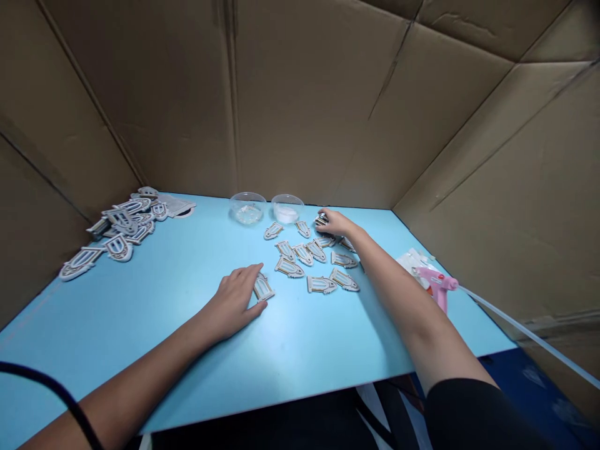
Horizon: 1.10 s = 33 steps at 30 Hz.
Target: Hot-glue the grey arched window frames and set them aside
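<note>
My left hand [234,299] rests on the table, its thumb and fingers around the two ends of a small white arch-shaped piece [264,287] with gold-brown edging. The far side of that piece is hidden under the fingers. Farther off, my right hand [335,224] reaches across the table with its fingers closed on another arch-shaped piece [321,219], partly covered by them. Several similar arch pieces [303,254] lie loosely spread between my hands, a few of them partly behind my right forearm.
At the back stand two clear plastic tubs [247,199], [287,200] with whitish contents. A heap of larger arch pieces [122,220] fills the left back corner. On the right lies a pink glue gun [438,282] with a long glue stick. Cardboard walls [300,94] enclose the blue table [300,356].
</note>
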Tool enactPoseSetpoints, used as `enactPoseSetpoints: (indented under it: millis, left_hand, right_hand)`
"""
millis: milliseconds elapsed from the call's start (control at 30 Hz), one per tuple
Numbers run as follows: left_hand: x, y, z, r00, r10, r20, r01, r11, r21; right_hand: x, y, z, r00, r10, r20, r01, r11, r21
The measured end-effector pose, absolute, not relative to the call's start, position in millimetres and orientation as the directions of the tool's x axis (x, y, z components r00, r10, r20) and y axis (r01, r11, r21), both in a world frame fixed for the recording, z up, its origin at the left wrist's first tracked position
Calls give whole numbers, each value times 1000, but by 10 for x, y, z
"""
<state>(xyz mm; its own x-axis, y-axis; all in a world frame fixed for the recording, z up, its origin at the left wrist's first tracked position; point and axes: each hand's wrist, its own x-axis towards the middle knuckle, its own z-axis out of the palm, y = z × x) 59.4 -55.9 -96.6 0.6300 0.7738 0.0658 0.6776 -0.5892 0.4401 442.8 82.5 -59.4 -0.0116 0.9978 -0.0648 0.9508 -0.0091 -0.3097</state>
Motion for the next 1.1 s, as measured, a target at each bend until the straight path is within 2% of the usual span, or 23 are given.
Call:
enactPoseSetpoints:
  millis: [167, 267, 367, 500, 600, 733, 900, 1100]
  left_hand:
    - [588, -548, -942, 651, 758, 43, 670, -600, 437]
    - [593, -536, -1020, 646, 756, 101, 657, -619, 431]
    - [597, -528, -1088, 635, 760, 138, 654, -624, 427]
    - [595, -523, -1031, 637, 766, 92, 672, -609, 421]
    - [597, -516, -964, 648, 759, 56, 680, -611, 406]
    - [607, -513, -948, 634, 769, 87, 694, -614, 376]
    - [688, -581, -913, 698, 694, 173, 649, -717, 257]
    - [1084, -758, -825, 877, 420, 232, 425, -905, 31]
  right_hand:
    - [4732, 519, -450, 103, 994, -37, 951, -109, -289]
    - [4887, 236, -479, 151, 986, -66, 956, -163, -246]
    - [4946, 14, -556, 145, 984, -108, 957, -167, -236]
    - [4940, -104, -575, 125, 983, -132, 957, -155, -246]
    - [4934, -165, -502, 127, 984, -125, 956, -155, -250]
    - [4973, -396, -338, 163, 981, -102, 954, -183, -238]
    - [5039, -798, -245, 136, 980, -147, 958, -168, -232]
    - [4989, -983, -360, 61, 981, -183, 974, -99, -203]
